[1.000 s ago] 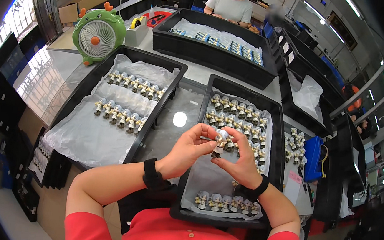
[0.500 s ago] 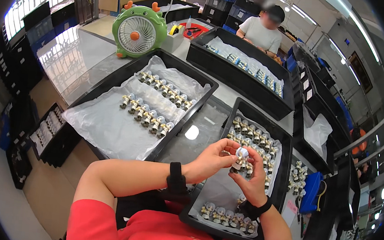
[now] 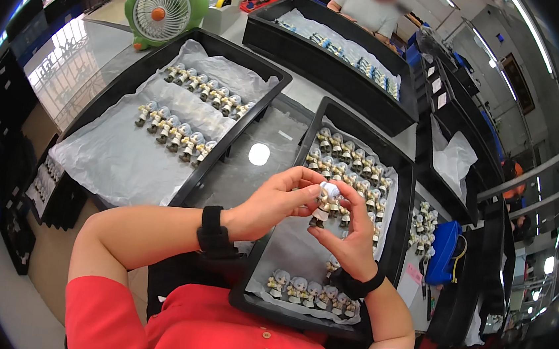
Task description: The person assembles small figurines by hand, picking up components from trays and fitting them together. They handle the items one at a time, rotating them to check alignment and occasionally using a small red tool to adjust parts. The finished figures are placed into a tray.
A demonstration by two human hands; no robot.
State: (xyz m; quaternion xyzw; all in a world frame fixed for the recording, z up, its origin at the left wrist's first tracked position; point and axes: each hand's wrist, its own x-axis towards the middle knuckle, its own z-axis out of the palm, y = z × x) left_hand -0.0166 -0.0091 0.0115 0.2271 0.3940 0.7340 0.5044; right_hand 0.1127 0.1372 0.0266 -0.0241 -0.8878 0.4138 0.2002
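Note:
A small figurine [image 3: 321, 208] with pale hair, white clothing and a dark base is held up between my hands. My left hand [image 3: 280, 200] closes on it near the head with thumb and fingers. My right hand [image 3: 355, 237] grips it from the other side, its thumb by the base and its fingers by the head. Under both hands lies a black tray [image 3: 401, 215] lined with pale sheeting. Rows of similar figurines [image 3: 354, 156] fill its far part, and one more row [image 3: 309, 293] lies along its near end, partly behind my right wrist.
On the left stands another black tray [image 3: 276, 81] with two rows of figurines on a white sheet. Beyond are a green fan [image 3: 167, 10], a tape dispenser [image 3: 221, 15] and a deep tray [image 3: 390, 121] before a seated person [image 3: 367, 8]. Loose figurines [image 3: 423, 227] and a blue box [image 3: 443, 252] are rightward.
The whole view has shifted, so trays and fan sit higher and further left. The figurine stays in both hands and now looks more upright, with its front easier to see.

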